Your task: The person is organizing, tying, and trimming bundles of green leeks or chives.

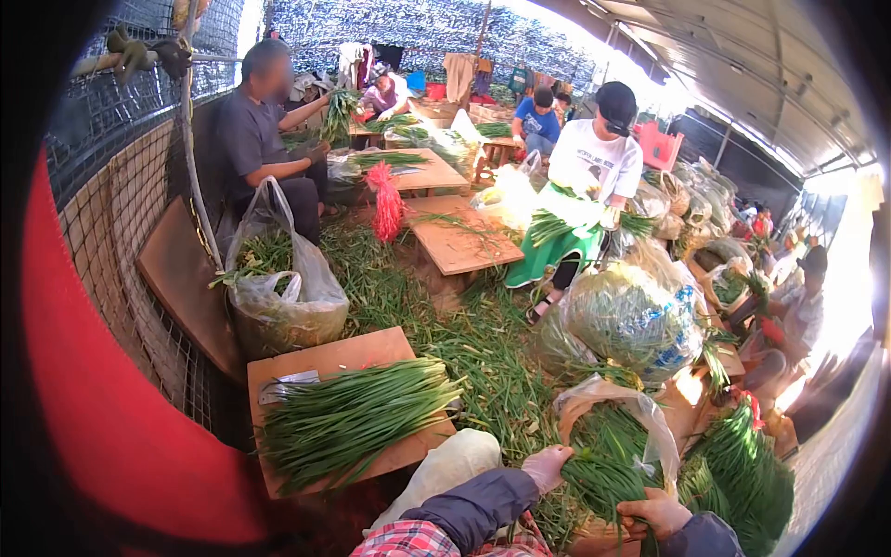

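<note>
- Gripping slender green leaves [599, 475]: left fingers [561, 454] and right fingers [635, 510], curled.
- Crumpled, translucent plastic bag [663, 425], beside the leaves.
- Flat wooden desk [348, 354] bearing a straight-leaved sheaf [362, 416].

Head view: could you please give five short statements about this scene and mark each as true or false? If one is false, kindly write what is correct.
1. The left hand and the right hand are both at one green bunch. True.
2. Long green stalks are piled on the near board. True.
3. The near board has no metal on it. False: a flat metal piece lies there, at the stalks.
4. The person in the white shirt has empty hands. False: this person holds green leaves.
5. The red mesh bundle lies on the near board. False: it is farther away, beside other boards.
</note>
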A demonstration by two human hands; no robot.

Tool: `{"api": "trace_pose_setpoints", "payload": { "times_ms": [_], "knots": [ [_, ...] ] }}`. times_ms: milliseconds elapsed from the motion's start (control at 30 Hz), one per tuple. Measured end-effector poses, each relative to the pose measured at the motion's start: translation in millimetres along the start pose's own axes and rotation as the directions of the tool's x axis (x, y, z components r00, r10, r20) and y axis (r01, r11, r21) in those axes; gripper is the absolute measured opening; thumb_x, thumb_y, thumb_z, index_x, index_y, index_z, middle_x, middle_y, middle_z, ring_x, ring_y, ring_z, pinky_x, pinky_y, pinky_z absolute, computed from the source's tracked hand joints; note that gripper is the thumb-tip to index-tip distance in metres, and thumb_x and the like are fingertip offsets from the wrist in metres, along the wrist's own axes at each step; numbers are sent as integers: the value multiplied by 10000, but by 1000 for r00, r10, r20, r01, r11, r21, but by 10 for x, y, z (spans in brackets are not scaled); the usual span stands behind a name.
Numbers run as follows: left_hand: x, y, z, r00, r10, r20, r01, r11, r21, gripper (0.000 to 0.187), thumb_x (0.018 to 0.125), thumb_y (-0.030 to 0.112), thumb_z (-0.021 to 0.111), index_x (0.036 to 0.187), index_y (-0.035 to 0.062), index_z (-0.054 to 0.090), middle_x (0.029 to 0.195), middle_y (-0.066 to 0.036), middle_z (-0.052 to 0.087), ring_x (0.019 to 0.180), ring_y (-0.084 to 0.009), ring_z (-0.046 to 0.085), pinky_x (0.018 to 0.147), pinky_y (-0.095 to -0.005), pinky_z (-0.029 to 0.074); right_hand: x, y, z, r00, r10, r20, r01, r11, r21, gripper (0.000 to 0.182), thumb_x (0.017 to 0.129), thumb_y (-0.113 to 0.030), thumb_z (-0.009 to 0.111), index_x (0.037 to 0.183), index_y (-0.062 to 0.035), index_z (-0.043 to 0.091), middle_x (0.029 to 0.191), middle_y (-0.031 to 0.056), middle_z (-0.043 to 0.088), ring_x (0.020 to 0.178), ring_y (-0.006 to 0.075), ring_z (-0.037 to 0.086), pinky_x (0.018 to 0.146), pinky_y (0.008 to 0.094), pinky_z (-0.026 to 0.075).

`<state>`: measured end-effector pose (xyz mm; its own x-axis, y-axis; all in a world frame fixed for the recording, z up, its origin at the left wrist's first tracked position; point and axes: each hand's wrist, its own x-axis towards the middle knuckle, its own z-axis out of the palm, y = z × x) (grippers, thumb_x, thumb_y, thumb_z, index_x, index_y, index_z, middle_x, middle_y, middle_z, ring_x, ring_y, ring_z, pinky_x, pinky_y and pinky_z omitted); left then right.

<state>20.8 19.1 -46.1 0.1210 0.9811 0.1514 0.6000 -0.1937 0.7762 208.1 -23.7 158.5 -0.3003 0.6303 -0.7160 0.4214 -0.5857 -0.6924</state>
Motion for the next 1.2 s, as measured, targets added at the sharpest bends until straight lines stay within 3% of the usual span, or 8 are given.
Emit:
{"api": "trace_pose_setpoints", "payload": {
  "times_ms": [333,567,667,733,833,933,1100,1200],
  "knots": [
    [122,-360,176,857,-405,320,460,880,-117,260,785,114,518,1031,62,585,894,-191,628,884,-358,607,741,-448,453,-556,178,-291,987,-44,-155,75,977,199,73,783,-8,566,836,18,523,542,78,477,375,149,379,373,297,297],
    [165,-742,240,819,-440,368,326,885,332,319,750,209,609,1011,24,614,983,-181,637,919,-348,610,789,-428,475,-1031,-172,-641,878,-373,-301,395,919,13,195,717,-48,566,907,-5,557,501,49,479,339,126,399,330,264,308],
    [293,-600,164,909,-244,338,100,915,391,691,681,231,630,1291,19,382,965,-204,627,909,-330,618,786,-436,486,-954,-518,-572,857,-411,-309,348,906,-240,126,751,-74,581,860,-14,569,486,22,467,362,115,400,354,272,298],
    [134,99,-337,988,-150,27,94,739,667,568,729,236,627,1248,73,463,1130,-155,580,1009,-334,574,780,-501,457,-760,-656,-610,873,-399,-279,308,896,-319,94,782,-101,569,838,-27,554,522,12,473,383,98,414,367,263,313],
    [-68,413,-769,958,-170,233,162,985,55,664,743,363,685,1294,80,446,1236,-189,511,1065,-326,549,819,-438,456,-357,-794,-593,882,-429,-196,325,854,-407,173,787,-180,593,866,-27,572,568,-1,488,476,72,441,451,253,359],
    [-295,731,-648,818,-102,565,568,286,-771,698,853,474,567,1330,12,353,1237,-165,518,1107,-292,529,880,-411,455,388,-575,-651,846,-522,-108,243,558,-793,239,759,-203,585,879,3,585,694,108,617,593,202,592,556,316,455],
    [-97,470,-39,860,-232,455,432,-145,-890,524,875,450,540,1148,7,476,1122,-184,568,1020,-327,560,858,-462,469,1087,234,291,842,-539,-28,87,186,-979,241,756,-149,565,937,5,604,807,150,667,730,277,666,621,380,527],
    [-208,104,160,610,-301,733,662,-314,-680,293,871,249,601,967,-22,545,860,-162,628,775,-275,621,702,-419,515,1372,932,738,802,-597,-20,133,211,-968,429,739,-234,601,1019,82,523,693,149,629,595,284,636,511,396,501]
  ]
}}
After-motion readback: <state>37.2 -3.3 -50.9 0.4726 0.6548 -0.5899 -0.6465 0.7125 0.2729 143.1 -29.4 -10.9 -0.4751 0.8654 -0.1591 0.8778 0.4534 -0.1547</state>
